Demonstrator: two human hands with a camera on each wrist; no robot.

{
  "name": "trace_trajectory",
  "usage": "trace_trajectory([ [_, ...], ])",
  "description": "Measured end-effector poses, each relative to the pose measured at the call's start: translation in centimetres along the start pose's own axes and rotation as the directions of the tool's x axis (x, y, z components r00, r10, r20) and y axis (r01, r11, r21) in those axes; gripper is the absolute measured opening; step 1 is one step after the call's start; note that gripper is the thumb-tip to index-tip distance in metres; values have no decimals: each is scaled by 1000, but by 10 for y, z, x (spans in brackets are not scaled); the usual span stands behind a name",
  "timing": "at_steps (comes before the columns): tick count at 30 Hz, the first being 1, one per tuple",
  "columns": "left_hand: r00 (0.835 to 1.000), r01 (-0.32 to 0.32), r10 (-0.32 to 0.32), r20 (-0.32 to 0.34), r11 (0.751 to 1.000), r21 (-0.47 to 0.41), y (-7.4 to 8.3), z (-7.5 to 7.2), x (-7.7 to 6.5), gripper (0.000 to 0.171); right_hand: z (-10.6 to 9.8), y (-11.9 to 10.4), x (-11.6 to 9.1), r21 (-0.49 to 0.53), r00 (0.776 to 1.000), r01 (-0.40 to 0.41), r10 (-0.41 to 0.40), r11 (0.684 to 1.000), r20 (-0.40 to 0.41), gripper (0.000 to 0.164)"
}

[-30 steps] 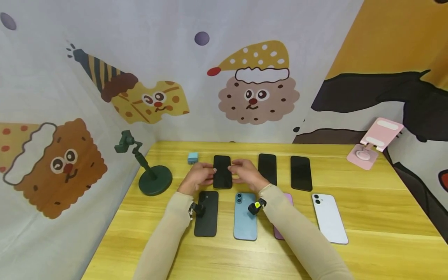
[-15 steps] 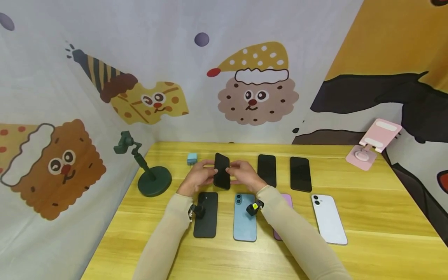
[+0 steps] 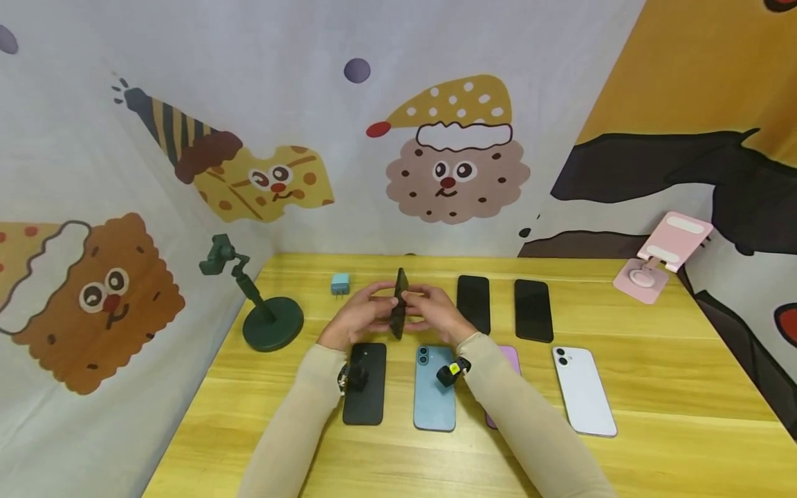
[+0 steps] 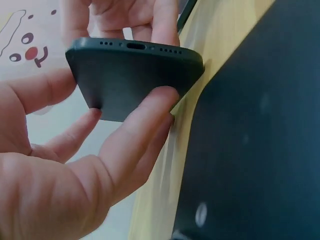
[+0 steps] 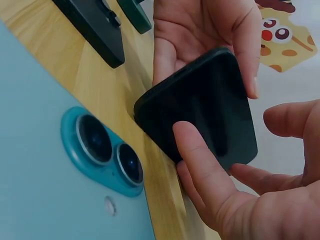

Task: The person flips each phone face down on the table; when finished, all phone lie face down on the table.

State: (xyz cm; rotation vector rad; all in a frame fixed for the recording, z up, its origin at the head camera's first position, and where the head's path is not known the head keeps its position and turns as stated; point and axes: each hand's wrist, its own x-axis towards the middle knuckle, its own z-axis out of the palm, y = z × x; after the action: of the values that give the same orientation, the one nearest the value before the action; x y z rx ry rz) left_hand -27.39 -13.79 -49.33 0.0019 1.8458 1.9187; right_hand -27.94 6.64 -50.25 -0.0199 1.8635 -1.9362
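Observation:
Both hands hold a black smartphone (image 3: 398,304) on its edge, so it looks thin from above. My left hand (image 3: 362,312) is on its left side; my right hand (image 3: 436,310) is on its right. In the left wrist view the phone's bottom end with the charging port faces the camera, the left thumb (image 4: 145,117) against its flat face. The right wrist view shows the right thumb (image 5: 195,145) on the opposite face and fingertips at the edge. Below lie a dark phone (image 3: 366,408) and a blue phone (image 3: 436,408), both camera side up.
Two dark phones (image 3: 474,304) lie screen up right of the hands. A white phone (image 3: 585,391) and a partly covered purple phone (image 3: 512,358) lie nearer. A blue charger plug (image 3: 340,282), a green stand (image 3: 274,325) and a pink phone stand (image 3: 675,241) stand around them.
The black smartphone was flat, screen up, between the hands; it has turned up onto its edge. Both hands have come closer together around it.

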Motion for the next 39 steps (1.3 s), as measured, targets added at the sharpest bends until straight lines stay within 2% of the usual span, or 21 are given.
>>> trace_trajectory([
  [7,999,11,-12,33,999,43,0,8,4,57,0,0,-3,44,1000,12,-11,999,-4,54],
  [13,999,19,-24,38,991,135,1,11,4,56,-1,0,-3,18,999,21,-20,1000,-34,50],
  [17,999,25,-30,30,987,157,1,12,4,57,-4,-1,-4,14,998,19,-19,1000,-57,49],
  [23,999,37,-38,4,993,114,0,9,4,59,-6,-3,-4,1,997,25,-25,1000,-76,52],
  [29,998,34,-31,-58,997,62,-2,2,3,55,-5,-5,-6,-6,995,59,-59,998,-84,52],
  [39,998,36,-37,-45,999,-26,-4,-1,7,56,-5,-10,-6,18,993,91,-90,996,-73,49],
])
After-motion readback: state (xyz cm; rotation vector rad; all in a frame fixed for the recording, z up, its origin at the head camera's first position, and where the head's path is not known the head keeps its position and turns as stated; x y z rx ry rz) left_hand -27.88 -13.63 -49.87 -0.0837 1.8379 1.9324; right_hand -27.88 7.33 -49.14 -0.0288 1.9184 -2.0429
